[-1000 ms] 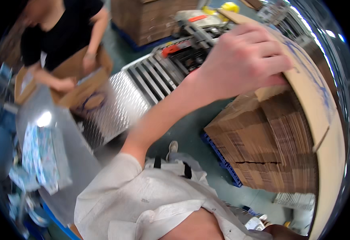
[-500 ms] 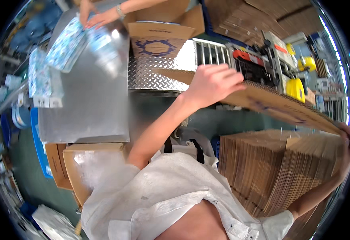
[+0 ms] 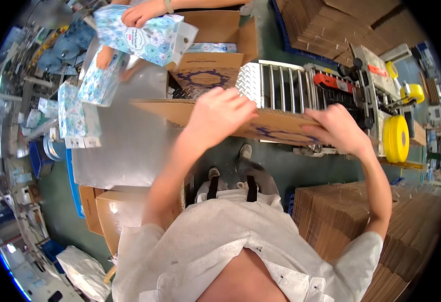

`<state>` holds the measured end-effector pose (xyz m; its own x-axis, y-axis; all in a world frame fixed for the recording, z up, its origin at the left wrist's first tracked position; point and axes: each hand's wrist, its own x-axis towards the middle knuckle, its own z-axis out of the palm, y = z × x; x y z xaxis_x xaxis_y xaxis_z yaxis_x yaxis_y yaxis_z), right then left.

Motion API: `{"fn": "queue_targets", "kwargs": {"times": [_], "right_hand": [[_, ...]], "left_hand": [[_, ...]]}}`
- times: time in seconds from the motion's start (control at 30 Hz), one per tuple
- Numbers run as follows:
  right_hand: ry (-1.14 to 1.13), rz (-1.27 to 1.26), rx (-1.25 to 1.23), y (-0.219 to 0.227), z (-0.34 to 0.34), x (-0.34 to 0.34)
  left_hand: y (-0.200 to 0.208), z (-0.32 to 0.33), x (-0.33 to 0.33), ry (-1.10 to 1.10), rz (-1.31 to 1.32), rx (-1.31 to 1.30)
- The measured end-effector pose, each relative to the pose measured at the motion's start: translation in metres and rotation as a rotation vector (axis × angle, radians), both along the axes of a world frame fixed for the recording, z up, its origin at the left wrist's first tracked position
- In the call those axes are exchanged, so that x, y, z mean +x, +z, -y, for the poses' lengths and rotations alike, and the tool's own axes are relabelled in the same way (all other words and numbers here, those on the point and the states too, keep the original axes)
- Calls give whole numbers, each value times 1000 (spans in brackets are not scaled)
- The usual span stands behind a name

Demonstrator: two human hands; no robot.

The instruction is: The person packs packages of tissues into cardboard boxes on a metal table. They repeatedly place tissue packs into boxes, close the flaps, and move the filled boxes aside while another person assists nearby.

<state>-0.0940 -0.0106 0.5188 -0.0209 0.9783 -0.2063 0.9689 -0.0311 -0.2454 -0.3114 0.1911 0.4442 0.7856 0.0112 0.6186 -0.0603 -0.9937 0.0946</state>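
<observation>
A flat, folded cardboard carton [image 3: 276, 123] with blue print is held up in front of me, nearly edge-on. My left hand [image 3: 223, 115] is closed over its top edge left of the middle. Further right, my right hand [image 3: 338, 130] grips the same edge, thumb on the near face. Just beyond stands an open cardboard box [image 3: 208, 73] with a blue-patterned pack [image 3: 211, 48] inside. A co-worker's hand [image 3: 142, 12] holds a blue floral soft pack [image 3: 140, 38] beside that box; the other hand [image 3: 105, 58] touches another floral pack [image 3: 98, 83].
A metal table [image 3: 119, 146] lies at left, with more floral packs [image 3: 74, 113]. A roller conveyor [image 3: 283, 88] leads right to a taping machine with a yellow tape roll [image 3: 395, 138]. Stacked flat cartons [image 3: 341, 216] stand at my right; another box [image 3: 129, 211] is at lower left.
The flat carton has moved left, away from the stack. My right hand has come in from the far right with it. The co-worker has lifted a floral pack toward the open box.
</observation>
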Motion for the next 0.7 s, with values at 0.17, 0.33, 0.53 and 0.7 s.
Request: {"fn": "queue_targets", "kwargs": {"times": [0.17,0.33,0.53,0.7], "right_hand": [[44,-36,1,-96,-25,63],[89,-104,53,-141,-35,80],[-148,-513,-344,-120,-46,79],[-151,-592,-196,-136,-61,94]], "left_hand": [[-57,-22,51,24,-184,5],[-89,-13,58,128,-226,-11],[-85,5,42,200,-366,68],[-66,12,22,51,-516,182]]}}
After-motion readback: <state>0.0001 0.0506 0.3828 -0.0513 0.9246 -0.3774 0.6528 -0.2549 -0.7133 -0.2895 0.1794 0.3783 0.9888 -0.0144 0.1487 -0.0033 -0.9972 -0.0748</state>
